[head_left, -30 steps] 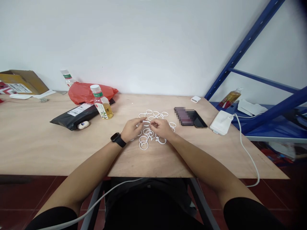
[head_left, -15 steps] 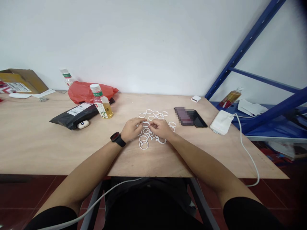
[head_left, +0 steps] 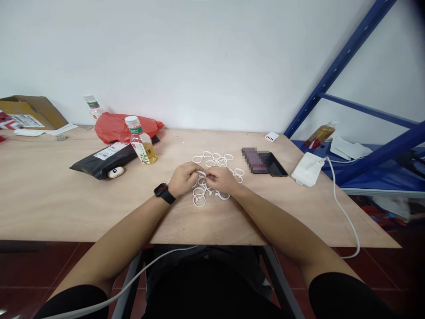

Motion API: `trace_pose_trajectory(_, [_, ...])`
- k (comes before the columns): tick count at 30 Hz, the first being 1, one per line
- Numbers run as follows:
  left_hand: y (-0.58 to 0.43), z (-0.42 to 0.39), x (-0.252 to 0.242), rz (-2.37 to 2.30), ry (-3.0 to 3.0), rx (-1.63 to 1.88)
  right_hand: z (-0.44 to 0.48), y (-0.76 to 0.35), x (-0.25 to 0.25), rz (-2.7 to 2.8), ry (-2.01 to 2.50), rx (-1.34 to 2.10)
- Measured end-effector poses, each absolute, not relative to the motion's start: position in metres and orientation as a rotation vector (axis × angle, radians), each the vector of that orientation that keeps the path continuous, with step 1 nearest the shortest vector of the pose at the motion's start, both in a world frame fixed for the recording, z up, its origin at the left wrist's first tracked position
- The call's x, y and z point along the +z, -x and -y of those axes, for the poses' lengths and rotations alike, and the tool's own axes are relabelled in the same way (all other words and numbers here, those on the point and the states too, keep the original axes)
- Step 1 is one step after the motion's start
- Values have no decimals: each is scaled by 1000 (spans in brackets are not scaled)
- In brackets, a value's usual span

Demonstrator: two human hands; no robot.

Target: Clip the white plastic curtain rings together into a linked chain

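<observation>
My left hand (head_left: 183, 178), with a black watch on its wrist, is closed in a pinch on the left side of a white plastic ring (head_left: 201, 173). The right side of that ring is pinched by the closed fingers of my right hand (head_left: 221, 179). The ring is held just above the pile and appears nearly edge-on; my fingers cover its ends. Around and under both hands lie several more white rings (head_left: 199, 204) with small knobs, some overlapping. A few of them (head_left: 238, 172) sit beyond my right hand, and others (head_left: 197, 159) lie behind the fingers.
On the left are a tea bottle (head_left: 143, 148), a black parcel bag (head_left: 99, 161), a red plastic bag (head_left: 116, 126) and a white earbud case (head_left: 115, 172). To the right lie phones (head_left: 277, 165), a white power bank (head_left: 307, 169) with a cable, and a blue metal shelf (head_left: 365, 173).
The ring between my hands has tilted from showing its round opening to nearly edge-on. Both hands stay in almost the same place, slightly closer together.
</observation>
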State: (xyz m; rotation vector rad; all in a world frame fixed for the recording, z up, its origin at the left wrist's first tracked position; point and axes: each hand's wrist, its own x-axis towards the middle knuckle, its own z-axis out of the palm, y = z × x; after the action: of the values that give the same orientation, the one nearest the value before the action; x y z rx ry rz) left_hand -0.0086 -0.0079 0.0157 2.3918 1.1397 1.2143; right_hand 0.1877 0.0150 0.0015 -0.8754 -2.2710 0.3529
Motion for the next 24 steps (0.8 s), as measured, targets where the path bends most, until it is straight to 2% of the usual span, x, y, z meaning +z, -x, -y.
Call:
trace_pose_trajectory(6, [12,4,10,-1316,-2320,1260,-26,-195,4,2039,1210,266])
trace_pose_trajectory(11, [17,-4,3,-1414,-2408,1036,-39,-209,7,2030,1494,217])
trace_pose_trajectory(17, [16,-4,0,-1420,-2462,844,-37,-208,3,2323,1144,272])
trace_pose_trajectory(21, [15,-2,1,-1353,-2487,811,-32,-204,-1,2601,816,367])
trace_pose_trajectory(24, [14,-2,3,-1297,-2495,824,-30,-205,-2,2636,765,434])
